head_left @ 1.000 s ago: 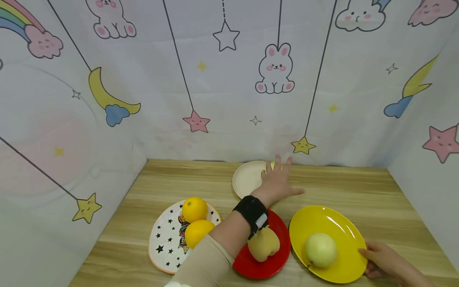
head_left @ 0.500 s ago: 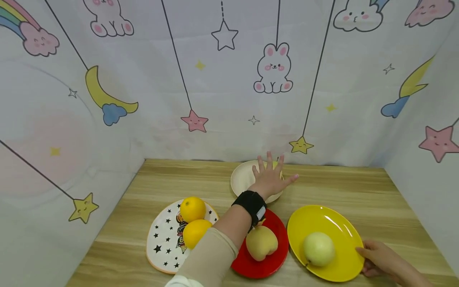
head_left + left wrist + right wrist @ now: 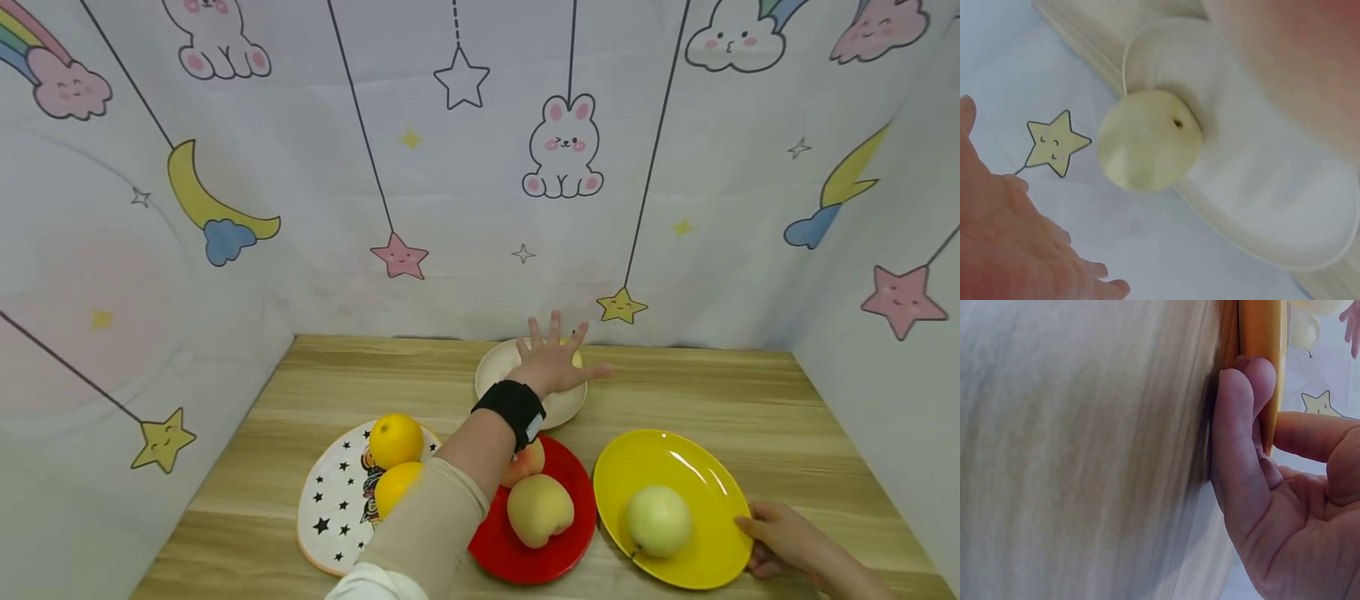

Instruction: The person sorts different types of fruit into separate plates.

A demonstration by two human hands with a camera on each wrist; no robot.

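In the head view my left hand (image 3: 553,367) hovers over the cream plate (image 3: 495,367) at the back, fingers spread wide, holding nothing. Behind its fingers a pale yellow-green pear (image 3: 577,358) is partly hidden. The left wrist view shows that pear (image 3: 1147,140) at the plate's edge, apart from the hand (image 3: 1016,231). At the right, my right hand (image 3: 783,537) grips the rim of the yellow plate (image 3: 712,508), on which a round pale-green pear (image 3: 660,521) lies. Seen from the right wrist, the thumb (image 3: 1310,434) is over the rim and the fingers are beneath it.
Two peaches (image 3: 540,510) lie on a red plate (image 3: 517,567) in the middle, partly under my left forearm. To the left, a white star-patterned plate (image 3: 322,500) bears two oranges (image 3: 396,440). A printed cloth (image 3: 450,183) encloses the wooden table (image 3: 360,375) at the back and sides.
My left hand has shifted a little left over the cream plate, fingers still spread, and the arm uncovers more of the rear peach. My right hand keeps its grip on the yellow plate.
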